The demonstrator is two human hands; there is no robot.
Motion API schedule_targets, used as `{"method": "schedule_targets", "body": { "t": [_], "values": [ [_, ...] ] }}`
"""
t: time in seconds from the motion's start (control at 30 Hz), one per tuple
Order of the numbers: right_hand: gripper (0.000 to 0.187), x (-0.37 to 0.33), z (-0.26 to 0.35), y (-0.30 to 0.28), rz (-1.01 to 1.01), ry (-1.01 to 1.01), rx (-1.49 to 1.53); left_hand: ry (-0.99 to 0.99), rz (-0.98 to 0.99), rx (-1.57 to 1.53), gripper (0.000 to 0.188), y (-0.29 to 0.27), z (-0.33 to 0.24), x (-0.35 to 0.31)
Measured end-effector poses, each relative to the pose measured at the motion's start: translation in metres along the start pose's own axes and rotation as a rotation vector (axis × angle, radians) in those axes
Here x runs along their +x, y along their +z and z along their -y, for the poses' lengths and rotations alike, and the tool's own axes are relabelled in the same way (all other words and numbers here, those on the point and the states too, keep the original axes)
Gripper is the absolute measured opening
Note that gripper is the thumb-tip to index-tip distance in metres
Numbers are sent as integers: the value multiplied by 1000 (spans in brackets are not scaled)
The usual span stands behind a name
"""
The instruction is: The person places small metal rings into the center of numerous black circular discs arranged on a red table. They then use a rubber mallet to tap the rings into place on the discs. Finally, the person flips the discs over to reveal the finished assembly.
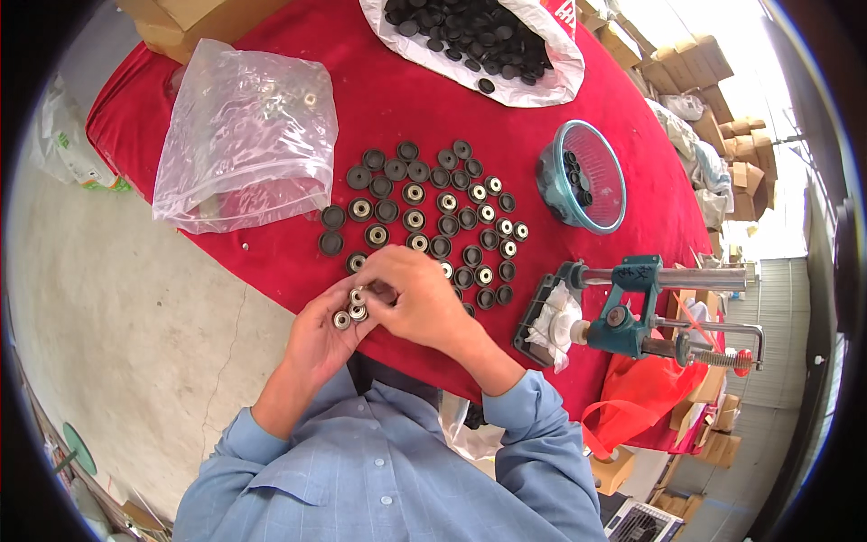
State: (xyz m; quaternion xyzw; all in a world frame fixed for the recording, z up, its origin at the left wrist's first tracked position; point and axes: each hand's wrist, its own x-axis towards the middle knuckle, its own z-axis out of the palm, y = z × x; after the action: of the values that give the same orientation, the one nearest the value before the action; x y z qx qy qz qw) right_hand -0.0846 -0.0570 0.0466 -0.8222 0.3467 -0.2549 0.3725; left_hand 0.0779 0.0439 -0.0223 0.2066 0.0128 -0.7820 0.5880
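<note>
Our table, from the near edge outward

Our hands meet at the table edge, with rows of caps laid just beyond them. We see a plastic bag to the left, a bowl to the right, a press nearer on the right, and a sack of caps at the far edge.

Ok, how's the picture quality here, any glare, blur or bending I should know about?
Head view: strong fisheye, so the red table edge bows and a dark rim rings the frame; daylight blows out the upper right near the stacked cartons; the clear plastic bag shows soft glare; the hands, left hand and right hand, look reasonably sharp, with soft shadows.
</note>
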Motion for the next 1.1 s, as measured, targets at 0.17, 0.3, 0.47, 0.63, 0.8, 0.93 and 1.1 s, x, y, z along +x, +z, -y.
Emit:
{"method": "schedule_targets", "body": {
  "t": [0.17, 0.3, 0.47, 0.63, 0.8, 0.93, 1.1],
  "values": [
    [11, 57, -51, -55, -437, -30, -171, -8, -54, 137, 49, 12, -7, -8],
    [12, 87, -114, -89, -543, 44, -367, -42, -23, 176, 49, 9, -4, -7],
    [13, 93, -144, -83, -479, 76, -438, -22, -47, 170, 46, 13, -3, -8],
    [16, 90, -149, -78, -456, -40, -578, -27, -61, 179, 44, 14, -4, -9],
    [32, 78, -140, -70, -425, -59, -829, -28, -50, 165, 43, 13, -5, -9],
    [37, 74, -137, -66, -404, -10, -879, -26, -38, 166, 44, 15, -5, -9],
    [51, 68, -137, -63, -364, -13, -915, -27, -12, 175, 45, 13, -5, -9]
  ]
}}
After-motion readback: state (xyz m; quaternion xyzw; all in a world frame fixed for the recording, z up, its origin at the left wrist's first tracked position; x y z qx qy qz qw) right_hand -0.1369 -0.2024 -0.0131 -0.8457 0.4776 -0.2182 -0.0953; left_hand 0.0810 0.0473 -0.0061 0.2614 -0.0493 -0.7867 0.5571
